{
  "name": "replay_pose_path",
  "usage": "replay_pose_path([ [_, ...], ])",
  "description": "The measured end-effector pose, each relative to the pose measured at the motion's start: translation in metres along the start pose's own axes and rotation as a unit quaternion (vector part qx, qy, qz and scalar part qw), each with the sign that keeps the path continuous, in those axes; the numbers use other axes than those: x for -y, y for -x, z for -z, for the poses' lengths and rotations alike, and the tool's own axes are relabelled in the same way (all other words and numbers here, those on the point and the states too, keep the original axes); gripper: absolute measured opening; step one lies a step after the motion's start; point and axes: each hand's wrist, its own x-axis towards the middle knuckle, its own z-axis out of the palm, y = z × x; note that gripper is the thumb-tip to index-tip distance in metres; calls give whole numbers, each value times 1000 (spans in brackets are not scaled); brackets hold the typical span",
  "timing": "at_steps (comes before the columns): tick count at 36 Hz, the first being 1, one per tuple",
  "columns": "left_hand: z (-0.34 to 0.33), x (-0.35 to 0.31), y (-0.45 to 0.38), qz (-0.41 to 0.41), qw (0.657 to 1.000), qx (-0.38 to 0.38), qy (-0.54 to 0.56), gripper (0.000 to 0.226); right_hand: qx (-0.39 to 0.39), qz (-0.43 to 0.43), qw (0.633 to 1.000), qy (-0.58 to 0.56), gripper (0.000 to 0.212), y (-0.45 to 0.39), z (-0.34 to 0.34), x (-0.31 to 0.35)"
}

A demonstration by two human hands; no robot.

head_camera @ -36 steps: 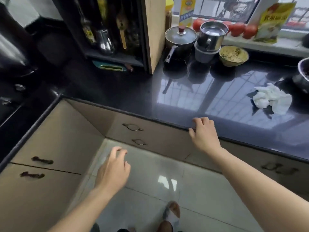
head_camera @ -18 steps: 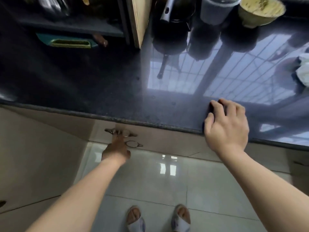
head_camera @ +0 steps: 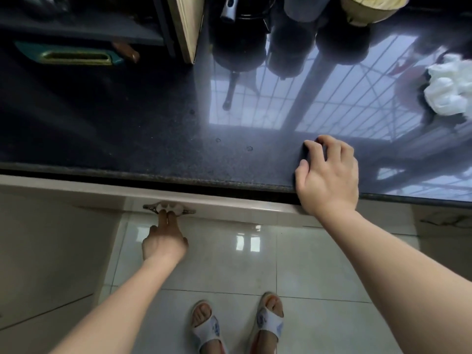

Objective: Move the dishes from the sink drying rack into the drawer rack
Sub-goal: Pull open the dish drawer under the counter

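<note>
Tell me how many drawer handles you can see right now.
1: the metal drawer handle just under the countertop edge, gripped by the left hand. Others may lie out of view.

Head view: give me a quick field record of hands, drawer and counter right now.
left hand: fingers hooked round the drawer handle
right hand: resting on the counter edge, fingers bent, holding nothing
drawer: front under the counter edge; cannot tell if it is open
dishes: none in hand; rack not in view
counter items: white cloth at far right
</note>
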Motion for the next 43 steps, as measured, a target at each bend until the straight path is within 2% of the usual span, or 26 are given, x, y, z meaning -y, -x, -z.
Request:
replay_pose_path([
  [7, -8, 5, 23, -10, 994, 55, 89, 89, 5, 0, 1000, -3, 48, 0, 2, -3],
  [11, -8, 16, 43, -35, 991, 74, 102, 89, 12, 4, 1000, -5, 49, 1, 3, -2],
  [14, -3, 27, 70, -26, 989, 74, 127, 80, 40, 11, 999, -10, 49, 0, 3, 0],
  [16, 1, 35, 94, -11, 982, 12, 186, 59, 38, 17, 999, -15, 48, 5, 6, 1],
  [19, 21, 54, 132, -27, 957, -135, 257, 32, -3, 16, 999, -50, 38, 38, 22, 8],
  [21, 31, 67, 145, -63, 948, -215, 228, 35, -9, 58, 994, -89, 36, 75, 27, 13],
  [23, 46, 84, 151, -87, 949, -251, 168, 49, 75, 109, 986, -103, 43, 120, 32, 20],
  [25, 54, 97, 150, -93, 964, -221, 114, 69, 195, 125, 970, -75, 47, 158, 32, 24],
  [28, 67, 113, 149, -113, 985, -125, 35, 87, 268, 109, 956, -38, 47, 191, 35, 31],
  [32, 72, 123, 157, -122, 990, -70, -11, 89, 276, 62, 959, -31, 29, 199, 45, 47],
  [36, 67, 131, 174, -119, 991, -59, -7, 87, 269, 77, 960, -27, 20, 219, 47, 45],
  [42, 65, 143, 199, -133, 991, -33, -2, 82, 291, 76, 954, -15, 15, 242, 54, 39],
  [43, 65, 146, 203, -136, 990, -27, -3, 82, 296, 75, 952, -9, 22, 247, 56, 40],
])
